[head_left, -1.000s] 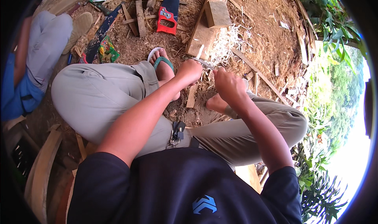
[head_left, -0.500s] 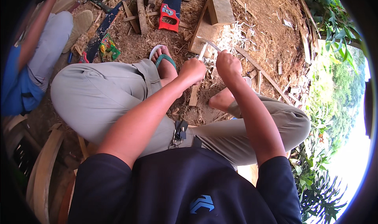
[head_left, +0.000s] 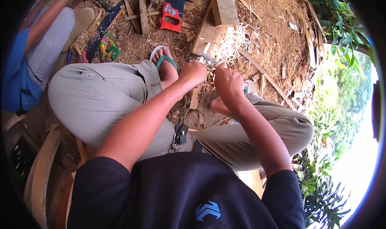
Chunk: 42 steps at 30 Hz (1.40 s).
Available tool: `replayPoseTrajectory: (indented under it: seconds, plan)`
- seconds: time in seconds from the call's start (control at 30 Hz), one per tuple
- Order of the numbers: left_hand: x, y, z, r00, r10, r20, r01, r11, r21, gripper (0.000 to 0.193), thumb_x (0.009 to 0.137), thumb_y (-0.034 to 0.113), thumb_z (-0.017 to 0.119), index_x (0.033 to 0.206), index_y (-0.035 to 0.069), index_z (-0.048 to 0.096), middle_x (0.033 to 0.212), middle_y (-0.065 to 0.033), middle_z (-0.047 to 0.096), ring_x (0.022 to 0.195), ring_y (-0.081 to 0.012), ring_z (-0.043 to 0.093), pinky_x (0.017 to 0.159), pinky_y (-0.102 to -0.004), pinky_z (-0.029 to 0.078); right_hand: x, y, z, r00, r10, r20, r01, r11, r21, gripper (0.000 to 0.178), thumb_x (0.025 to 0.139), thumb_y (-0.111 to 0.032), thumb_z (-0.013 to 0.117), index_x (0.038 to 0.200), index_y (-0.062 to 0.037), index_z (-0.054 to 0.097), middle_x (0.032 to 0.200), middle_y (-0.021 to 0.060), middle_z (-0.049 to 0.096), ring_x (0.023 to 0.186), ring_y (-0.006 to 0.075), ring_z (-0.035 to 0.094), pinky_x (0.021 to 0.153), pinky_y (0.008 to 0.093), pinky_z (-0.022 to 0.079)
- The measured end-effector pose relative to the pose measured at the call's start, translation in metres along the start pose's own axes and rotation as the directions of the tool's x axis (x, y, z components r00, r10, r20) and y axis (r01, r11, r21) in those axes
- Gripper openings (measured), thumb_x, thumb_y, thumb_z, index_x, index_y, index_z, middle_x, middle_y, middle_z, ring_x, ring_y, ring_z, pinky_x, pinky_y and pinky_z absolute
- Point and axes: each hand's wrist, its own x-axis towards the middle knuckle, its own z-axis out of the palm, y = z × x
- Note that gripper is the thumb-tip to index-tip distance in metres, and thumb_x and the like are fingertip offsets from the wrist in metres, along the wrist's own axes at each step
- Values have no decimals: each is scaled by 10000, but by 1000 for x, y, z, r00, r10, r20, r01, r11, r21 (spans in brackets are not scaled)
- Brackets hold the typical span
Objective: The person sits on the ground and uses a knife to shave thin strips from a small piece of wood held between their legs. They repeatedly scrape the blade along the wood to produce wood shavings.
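My left hand (head_left: 194,73) is closed round a small pale wooden stick (head_left: 206,48), whose far end pokes out past the fingers. In my right hand (head_left: 228,83) is a knife (head_left: 209,58), gripped by a handle that the fingers cover. Its blade points away and to the left, across or very close to the stick; I cannot tell whether they touch. Both hands are between my knees, just on the near side of a thick wooden board (head_left: 206,36). A squared wooden block (head_left: 226,13) rests on that board, with pale shavings (head_left: 235,40) heaped beside it.
A red-handled handsaw (head_left: 172,20) lies beyond my left foot. Farther left are another saw (head_left: 96,39) and a colourful packet (head_left: 108,48). A person in blue (head_left: 28,72) sits at the far left. Wood strips (head_left: 268,77) lie on the ground to the right, near green plants (head_left: 341,23).
My right hand has drawn back toward me and slightly left, pulling the knife along the stick. My left hand has shifted a little left. The person at the left has moved an arm.
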Motion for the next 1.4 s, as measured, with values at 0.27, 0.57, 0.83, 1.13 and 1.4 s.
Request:
replayPoseTrajectory:
  seconds: [0.27, 0.57, 0.83, 1.13, 1.4]
  plan:
    - [-5, 13, -2, 994, -102, 39, 103, 995, -20, 455, 950, 224, 355, 898, -128, 638, 733, -267, 662, 548, -337, 666, 547, -418, 561, 56, 15, 15, 985, 175, -7, -175, 982, -71, 398, 1040, -298, 328, 1036, -6, 598, 880, 162, 715, 832, 282, 718, 671, 377, 591]
    - [-1, 5, 0, 997, -72, -23, 72, 997, 11, 429, 921, 238, 397, 910, -109, 651, 891, -329, 649, 812, -400, 673, 783, -479, 534, -14, 25, -15, 997, -82, -16, 82, 997, 15, 396, 1037, -310, 341, 933, -16, 585, 778, 172, 695, 777, 320, 710, 666, 418, 571]
    - [0, -6, 16, 992, 36, -118, -21, 991, 131, 406, 919, 240, 407, 986, -99, 621, 1003, -323, 639, 1000, -445, 620, 901, -498, 484, 20, 0, 16, 996, 88, -18, -88, 996, -31, 232, 964, -206, 469, 938, -8, 588, 833, 183, 712, 817, 296, 721, 636, 394, 592]
    - [1, -4, 12, 995, 9, -96, 2, 994, 114, 391, 917, 234, 428, 1001, -99, 614, 1002, -326, 638, 1000, -448, 622, 888, -498, 491, 25, 26, -10, 998, 45, 34, -46, 999, 23, 405, 1037, -308, 328, 973, -20, 605, 863, 172, 706, 819, 321, 709, 706, 396, 573]
    - [1, -3, 12, 993, 63, -96, -50, 991, 126, 389, 912, 236, 430, 1004, -98, 605, 1000, -328, 635, 982, -445, 624, 886, -493, 489, 12, 12, 1, 998, 61, 21, -61, 997, -37, 342, 1025, -271, 383, 955, -19, 603, 843, 176, 711, 809, 272, 723, 603, 383, 586]
